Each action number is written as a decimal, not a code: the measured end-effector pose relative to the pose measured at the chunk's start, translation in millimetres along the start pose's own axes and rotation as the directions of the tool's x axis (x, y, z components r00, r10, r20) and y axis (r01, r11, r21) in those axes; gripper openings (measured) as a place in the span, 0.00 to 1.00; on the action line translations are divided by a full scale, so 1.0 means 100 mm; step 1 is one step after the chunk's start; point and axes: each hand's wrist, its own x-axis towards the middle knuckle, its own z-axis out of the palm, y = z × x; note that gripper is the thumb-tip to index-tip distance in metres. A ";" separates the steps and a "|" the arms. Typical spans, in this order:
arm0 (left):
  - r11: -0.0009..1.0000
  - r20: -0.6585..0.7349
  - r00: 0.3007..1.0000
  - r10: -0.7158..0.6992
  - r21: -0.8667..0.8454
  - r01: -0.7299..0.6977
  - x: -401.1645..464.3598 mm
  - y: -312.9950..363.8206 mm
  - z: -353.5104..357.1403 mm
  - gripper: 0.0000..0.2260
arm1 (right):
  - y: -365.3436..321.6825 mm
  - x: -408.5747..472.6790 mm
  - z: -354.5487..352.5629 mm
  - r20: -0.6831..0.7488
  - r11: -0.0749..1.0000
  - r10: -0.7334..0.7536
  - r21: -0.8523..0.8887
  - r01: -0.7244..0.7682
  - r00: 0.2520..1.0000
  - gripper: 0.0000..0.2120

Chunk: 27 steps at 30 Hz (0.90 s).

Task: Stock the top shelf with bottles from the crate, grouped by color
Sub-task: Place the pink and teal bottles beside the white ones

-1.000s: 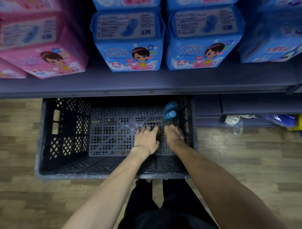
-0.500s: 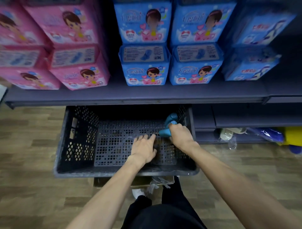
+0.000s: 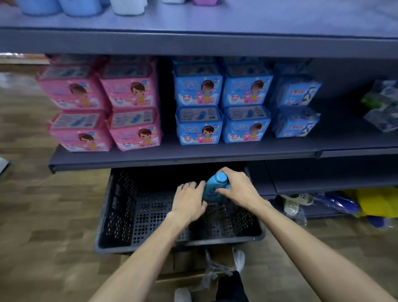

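A dark perforated crate (image 3: 120,215) stands on the floor under the lowest shelf. My right hand (image 3: 239,189) grips a blue bottle (image 3: 213,187) near its cap, lifted above the crate's right back part. My left hand (image 3: 189,201) touches the bottle's left side with fairly straight fingers. Whether a second bottle sits behind the hands is hidden. The top shelf (image 3: 258,19) runs across the upper edge, with the bases of blue bottles (image 3: 79,7), a white bottle (image 3: 129,7) and a purple one (image 3: 206,2) just showing.
The middle shelf (image 3: 193,156) holds stacked pink packs (image 3: 129,112) on the left and blue packs (image 3: 221,107) on the right. Bags and yellow goods (image 3: 374,202) lie on the low shelf at right. A cardboard box (image 3: 193,276) sits by my legs.
The view has tilted up, bringing the top shelf into sight. My right hand has lifted the blue bottle higher out of the crate. My left hand rose from the crate floor to the bottle's side.
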 end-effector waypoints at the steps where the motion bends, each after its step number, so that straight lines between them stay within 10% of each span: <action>1: 1.000 -0.033 0.999 0.014 0.005 -0.014 -0.01 -0.01 -0.07 0.25 | -0.05 -0.01 -0.05 -0.017 1.000 -0.017 0.016 0.017 1.000 0.19; 27: 0.924 -0.599 0.723 0.344 0.354 -0.147 0.17 -0.17 -2.12 0.11 | -1.32 0.08 -1.62 -0.439 0.918 -0.343 0.032 0.396 0.831 0.22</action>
